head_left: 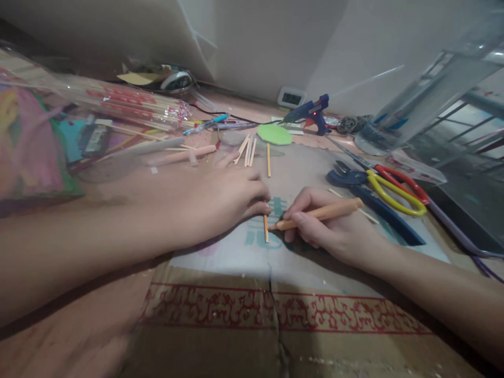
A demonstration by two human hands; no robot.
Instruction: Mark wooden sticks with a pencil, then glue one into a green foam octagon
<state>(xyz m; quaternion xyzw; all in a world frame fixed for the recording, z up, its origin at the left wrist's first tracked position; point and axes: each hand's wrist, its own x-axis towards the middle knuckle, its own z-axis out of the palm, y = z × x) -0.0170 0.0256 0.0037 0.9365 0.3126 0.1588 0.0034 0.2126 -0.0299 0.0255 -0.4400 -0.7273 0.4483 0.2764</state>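
My left hand (240, 194) pinches the far part of a short wooden stick (266, 229) that lies on the cardboard (212, 346). The stick's upper face looks orange. Between the fingers of my right hand (315, 220) is an orange marker (328, 211), its tip touching or just beside the stick's right edge. Beyond my hands lies a single orange stick (269, 160). Several plain wooden sticks (247, 150) lie in a loose group left of it.
A blue glue gun (311, 114) with a red light rests at the back near a green paper piece (274, 134). Blue-handled cutters (374, 205) and red-and-yellow scissors (397, 189) lie right. Bagged sticks (118, 102) lie left; a clear container (394, 115) stands right.
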